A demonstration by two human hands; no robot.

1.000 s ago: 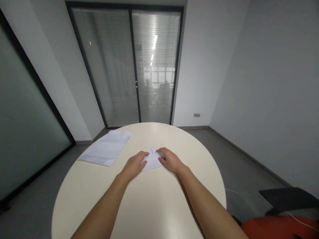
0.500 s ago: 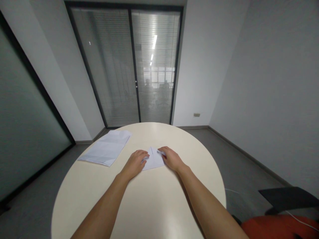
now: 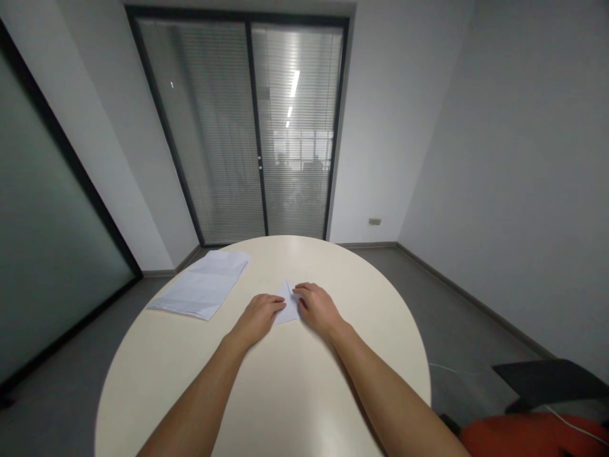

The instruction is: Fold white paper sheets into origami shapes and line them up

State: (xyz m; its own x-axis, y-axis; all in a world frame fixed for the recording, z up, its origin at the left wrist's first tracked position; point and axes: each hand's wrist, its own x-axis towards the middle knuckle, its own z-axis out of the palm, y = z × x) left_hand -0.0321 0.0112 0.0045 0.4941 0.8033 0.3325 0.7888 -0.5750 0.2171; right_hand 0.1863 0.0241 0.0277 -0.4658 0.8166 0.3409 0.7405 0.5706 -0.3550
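Observation:
A small folded sheet of white paper (image 3: 287, 310) lies on the round table, its pointed top facing away from me. At its left edge, my left hand (image 3: 259, 315) is closed on the paper, fingertips and thumb on the margin. My right hand (image 3: 318, 308) covers the right side of the sheet, its fingers bent over a folded edge near the middle and pinching it. Much of the paper's right part is hidden under that hand.
A stack of white paper sheets (image 3: 202, 284) lies at the table's far left. The cream round table (image 3: 280, 393) fills the foreground. A chair with a red seat (image 3: 528, 435) stands at lower right. Behind are glass doors with blinds (image 3: 299, 190).
My right hand has moved left across the paper, bringing its right side over toward the middle. The left hand stays at the left edge, slightly flatter.

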